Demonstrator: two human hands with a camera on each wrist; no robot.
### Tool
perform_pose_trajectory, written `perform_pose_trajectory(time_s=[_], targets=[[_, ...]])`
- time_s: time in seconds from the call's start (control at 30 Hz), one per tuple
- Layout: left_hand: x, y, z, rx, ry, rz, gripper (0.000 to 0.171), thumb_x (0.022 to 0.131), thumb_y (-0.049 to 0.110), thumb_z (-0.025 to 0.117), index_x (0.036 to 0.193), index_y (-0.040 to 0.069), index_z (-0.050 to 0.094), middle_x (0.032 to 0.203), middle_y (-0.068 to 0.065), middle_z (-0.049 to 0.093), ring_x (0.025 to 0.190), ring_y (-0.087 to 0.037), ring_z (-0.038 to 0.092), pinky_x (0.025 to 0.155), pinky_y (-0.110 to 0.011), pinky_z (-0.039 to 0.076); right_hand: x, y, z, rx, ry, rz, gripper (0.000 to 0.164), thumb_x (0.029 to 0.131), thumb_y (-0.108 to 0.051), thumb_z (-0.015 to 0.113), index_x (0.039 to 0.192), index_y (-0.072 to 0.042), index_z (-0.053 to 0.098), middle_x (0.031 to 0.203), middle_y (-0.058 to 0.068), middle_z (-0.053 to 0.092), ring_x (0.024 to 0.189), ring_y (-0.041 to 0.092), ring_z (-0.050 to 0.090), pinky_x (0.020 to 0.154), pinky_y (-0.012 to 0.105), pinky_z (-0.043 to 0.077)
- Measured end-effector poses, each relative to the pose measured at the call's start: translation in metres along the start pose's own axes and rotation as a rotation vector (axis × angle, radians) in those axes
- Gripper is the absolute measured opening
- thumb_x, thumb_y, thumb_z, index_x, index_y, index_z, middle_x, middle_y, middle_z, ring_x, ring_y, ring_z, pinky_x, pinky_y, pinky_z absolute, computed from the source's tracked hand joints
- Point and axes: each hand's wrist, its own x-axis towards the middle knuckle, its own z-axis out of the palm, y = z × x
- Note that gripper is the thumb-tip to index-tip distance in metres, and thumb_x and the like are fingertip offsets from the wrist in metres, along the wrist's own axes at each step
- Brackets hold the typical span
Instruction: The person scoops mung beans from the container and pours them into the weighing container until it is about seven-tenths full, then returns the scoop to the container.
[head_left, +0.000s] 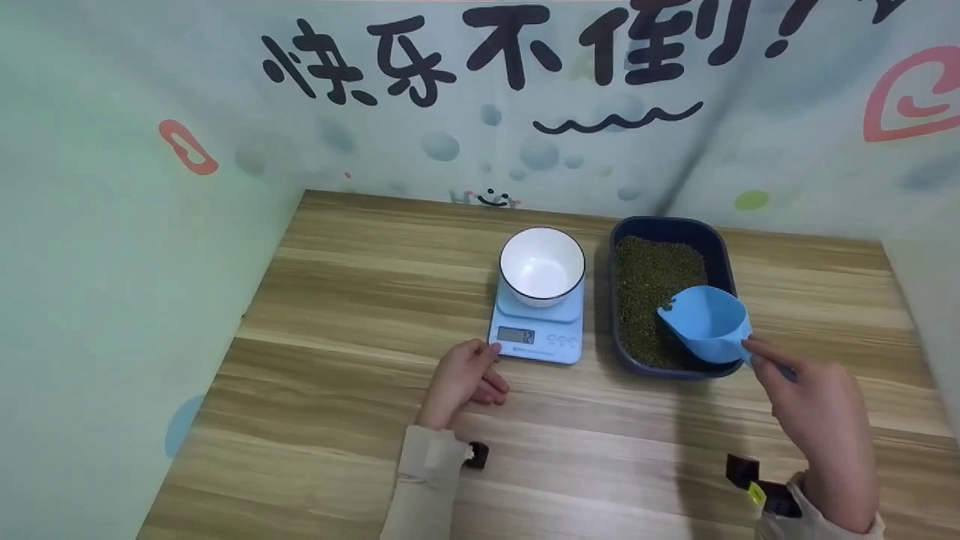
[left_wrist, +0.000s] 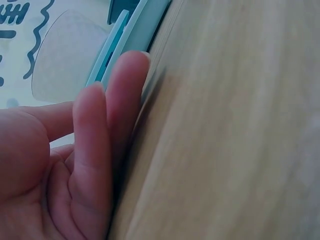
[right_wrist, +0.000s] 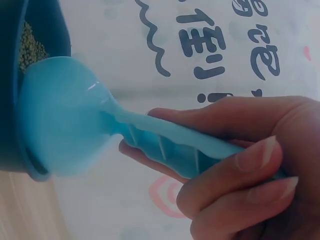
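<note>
My right hand [head_left: 821, 405] grips the ribbed handle [right_wrist: 165, 142] of a light blue scoop [head_left: 709, 319]. The scoop's bowl lies over the near right part of a dark blue tub [head_left: 726, 259] of small green beans [head_left: 652, 274], with a few beans at its lip. Left of the tub, a white bowl [head_left: 541, 262] with a dark rim sits on a light blue kitchen scale [head_left: 544, 349], whose display reads 12. At the scale's front left corner my left hand [head_left: 461, 379] rests with loosely bent fingers [left_wrist: 90, 135], fingertips right at the edge.
The wooden table [head_left: 360, 300] meets a printed backdrop [head_left: 420, 150] behind the scale and tub, and walls stand at both sides. Dark camera mounts [head_left: 742, 471] are strapped at both wrists.
</note>
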Motion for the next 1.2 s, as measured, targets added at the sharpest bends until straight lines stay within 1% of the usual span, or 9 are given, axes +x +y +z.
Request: perform_pose_trajectory(time_s=[0.17,0.5,0.6,0.73,0.87,0.97,1.07,1.1,1.2], targets=[[0.000,-0.001,0.001,-0.012,-0.004,0.010,0.039,0.092,0.039,0.045,0.097,0.001,0.052,0.068,-0.016,0.065,0.058,-0.027,0.064,0.050,-0.034,0.053,0.011,0.001,0.015,0.004,-0.012,-0.007,0.031,0.093,-0.028,0.045,0.113,-0.012,0.063,0.043,0.000,0.036,0.032,0.012,0.030,0.030,0.027,0.025],[-0.001,0.000,-0.001,-0.010,0.007,0.003,0.039,0.092,0.039,0.046,0.098,0.001,0.053,0.070,-0.017,0.065,0.059,-0.028,0.064,0.051,-0.035,0.053,0.034,-0.007,0.040,0.029,0.002,-0.002,0.030,0.093,-0.028,0.045,0.112,-0.014,0.063,0.044,0.003,0.040,0.033,0.013,0.027,0.031,0.027,0.025],[-0.002,0.001,-0.001,-0.004,0.003,0.003,0.038,0.092,0.038,0.045,0.098,0.001,0.053,0.069,-0.016,0.065,0.058,-0.027,0.064,0.051,-0.034,0.053,0.042,-0.010,0.043,0.042,-0.022,0.013,0.030,0.093,-0.027,0.044,0.111,-0.013,0.064,0.045,0.003,0.041,0.033,0.012,0.027,0.031,0.027,0.026],[-0.002,0.000,0.000,-0.001,-0.003,-0.001,0.038,0.092,0.039,0.045,0.098,0.002,0.053,0.069,-0.015,0.065,0.059,-0.027,0.065,0.052,-0.034,0.053,0.057,-0.012,0.046,0.071,-0.087,0.023,0.032,0.093,-0.026,0.041,0.114,-0.012,0.062,0.045,0.003,0.039,0.034,0.012,0.025,0.031,0.029,0.026],[-0.001,-0.001,0.000,-0.005,-0.004,-0.007,0.037,0.092,0.039,0.046,0.097,0.003,0.053,0.069,-0.016,0.065,0.059,-0.027,0.065,0.051,-0.033,0.053,0.068,-0.009,0.054,0.105,-0.084,0.029,0.032,0.093,-0.027,0.042,0.114,-0.014,0.062,0.045,0.003,0.039,0.034,0.012,0.026,0.031,0.029,0.027],[-0.002,-0.001,0.001,-0.014,-0.010,-0.004,0.038,0.092,0.039,0.047,0.096,0.002,0.053,0.069,-0.016,0.065,0.059,-0.027,0.065,0.051,-0.033,0.053,0.070,-0.005,0.063,0.154,-0.029,0.044,0.031,0.092,-0.028,0.043,0.111,-0.016,0.064,0.053,0.007,0.050,0.033,0.012,0.028,0.031,0.029,0.028],[-0.003,-0.001,0.000,-0.019,-0.018,0.005,0.039,0.091,0.039,0.047,0.094,0.001,0.053,0.069,-0.017,0.065,0.059,-0.028,0.064,0.050,-0.034,0.053,0.068,-0.002,0.073,0.215,0.036,0.057,0.029,0.092,-0.027,0.045,0.108,-0.015,0.066,0.076,0.008,0.064,0.031,0.013,0.031,0.031,0.028,0.029],[-0.003,-0.001,0.000,-0.020,-0.019,0.008,0.039,0.092,0.039,0.047,0.094,0.000,0.053,0.069,-0.017,0.065,0.059,-0.028,0.064,0.050,-0.034,0.053,0.068,-0.001,0.075,0.233,0.055,0.057,0.028,0.092,-0.026,0.046,0.107,-0.014,0.066,0.085,0.007,0.066,0.031,0.013,0.032,0.030,0.027,0.029],[-0.004,0.000,-0.003,-0.015,-0.013,0.011,0.039,0.092,0.039,0.046,0.094,0.000,0.053,0.069,-0.016,0.065,0.059,-0.028,0.064,0.050,-0.034,0.053,0.069,0.001,0.081,0.265,0.084,0.053,0.028,0.091,-0.028,0.047,0.106,-0.014,0.067,0.098,0.005,0.066,0.031,0.014,0.034,0.030,0.026,0.030]])
